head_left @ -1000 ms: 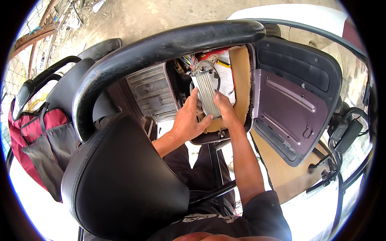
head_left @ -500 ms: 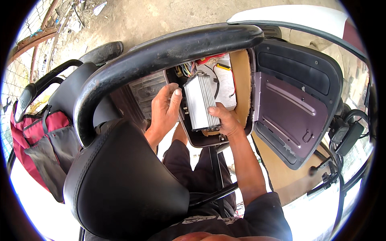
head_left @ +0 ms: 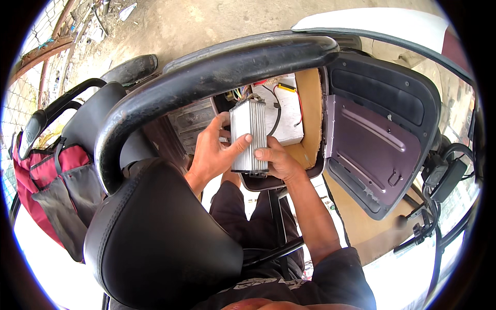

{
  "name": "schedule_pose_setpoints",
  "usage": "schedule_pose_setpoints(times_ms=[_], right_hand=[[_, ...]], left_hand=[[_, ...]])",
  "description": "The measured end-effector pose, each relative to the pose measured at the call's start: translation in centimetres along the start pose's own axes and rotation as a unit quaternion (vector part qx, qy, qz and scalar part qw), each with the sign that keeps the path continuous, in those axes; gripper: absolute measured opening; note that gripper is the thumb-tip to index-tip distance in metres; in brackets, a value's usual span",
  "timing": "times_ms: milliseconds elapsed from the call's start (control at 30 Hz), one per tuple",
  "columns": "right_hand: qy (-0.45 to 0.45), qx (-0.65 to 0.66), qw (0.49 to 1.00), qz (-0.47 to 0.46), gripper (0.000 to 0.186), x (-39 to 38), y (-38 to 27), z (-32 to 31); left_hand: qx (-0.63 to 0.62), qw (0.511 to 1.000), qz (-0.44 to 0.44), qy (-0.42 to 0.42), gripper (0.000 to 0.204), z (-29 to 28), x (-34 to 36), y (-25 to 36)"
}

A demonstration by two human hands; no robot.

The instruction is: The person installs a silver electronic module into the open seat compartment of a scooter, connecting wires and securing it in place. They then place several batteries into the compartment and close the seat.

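Note:
Between my two hands is a silver, finned metal motor controller [head_left: 249,132], held over the near left part of an open compartment [head_left: 324,124]. My left hand [head_left: 214,150] grips its left side, the thumb lying across the ribbed face. From the lower right, my right hand [head_left: 281,160] closes on its other side, thumb on the front; the fingers behind it are hidden. Several coloured wires [head_left: 241,93] run from its far end into the compartment. Inside, a white block [head_left: 289,116] lies beside a cardboard liner [head_left: 310,103], with a yellow connector [head_left: 287,88] and thin red and black leads on top.
A thick black bar [head_left: 222,67] arches over the compartment's far side. The lid [head_left: 382,129] hangs open at right. A black padded seat [head_left: 160,232] fills the lower left, and a maroon and grey bag [head_left: 62,191] hangs beyond it. Handlebar parts [head_left: 439,175] stand at far right.
My left hand has moved from beside the controller to grip its left side. The controller has shifted slightly left and stands straighter; my right hand has moved left with it.

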State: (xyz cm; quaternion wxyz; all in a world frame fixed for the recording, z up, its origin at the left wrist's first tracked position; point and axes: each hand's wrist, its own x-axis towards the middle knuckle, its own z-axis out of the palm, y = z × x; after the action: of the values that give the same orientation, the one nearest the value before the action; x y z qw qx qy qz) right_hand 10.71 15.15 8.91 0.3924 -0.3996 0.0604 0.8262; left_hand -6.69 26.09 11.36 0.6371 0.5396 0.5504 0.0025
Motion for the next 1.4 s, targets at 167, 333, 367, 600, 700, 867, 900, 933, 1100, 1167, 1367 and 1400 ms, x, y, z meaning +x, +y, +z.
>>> schedule_pose_setpoints(times_ms=[167,333,367,600,700,867,900,933,1100,1167,1367,1400], right_hand=[[-0.015,0.019,1.0,-0.011,0.084,-0.7,0.5,0.0],[0.028,0.078,0.996,-0.012,0.089,-1.6,1.6,-1.0],[0.038,0.084,0.995,-0.029,0.089,-1.7,1.5,-1.0],[0.038,0.108,0.989,-0.091,0.089,-0.6,1.5,-0.2],[0.025,0.113,0.988,-0.105,0.087,0.6,1.3,-0.7],[0.032,0.082,0.992,-0.095,0.079,2.0,0.2,-0.6],[0.026,0.081,0.992,-0.094,0.077,2.2,0.0,-0.6],[0.009,0.088,0.992,-0.092,0.075,2.3,-0.2,-0.7],[0.01,0.085,0.993,-0.087,0.077,2.5,-0.1,-0.2],[0.011,0.078,0.993,-0.083,0.078,2.5,0.0,0.0],[0.003,-0.009,0.997,-0.074,0.078,2.2,0.3,0.3],[0.008,-0.029,0.991,-0.132,0.073,2.3,0.9,0.2]], left_hand=[[0.02,1.0,0.01,-0.02,0.079,0.2,-0.7,0.2],[-0.021,0.998,0.01,-0.058,0.083,0.3,-0.5,0.5],[-0.038,0.997,0.022,-0.063,0.083,0.4,-0.5,0.5],[-0.071,0.994,0.08,-0.028,0.086,0.5,-0.3,-0.4],[-0.039,0.996,0.076,-0.029,0.09,0.1,-0.3,-0.6],[0.08,0.992,0.092,-0.038,0.097,-0.1,-0.1,-0.2],[0.083,0.991,0.095,-0.039,0.097,-0.2,-0.2,-0.3],[0.086,0.991,0.098,-0.041,0.098,-0.2,-0.2,-0.4],[0.091,0.99,0.096,-0.05,0.095,-0.2,-0.3,-0.2],[0.098,0.989,0.093,-0.054,0.095,-0.3,-0.4,-0.1],[0.009,0.995,0.031,-0.092,0.096,-0.5,-1.2,-0.4],[-0.066,0.992,0.003,-0.105,0.095,-0.5,-1.4,-0.5]])
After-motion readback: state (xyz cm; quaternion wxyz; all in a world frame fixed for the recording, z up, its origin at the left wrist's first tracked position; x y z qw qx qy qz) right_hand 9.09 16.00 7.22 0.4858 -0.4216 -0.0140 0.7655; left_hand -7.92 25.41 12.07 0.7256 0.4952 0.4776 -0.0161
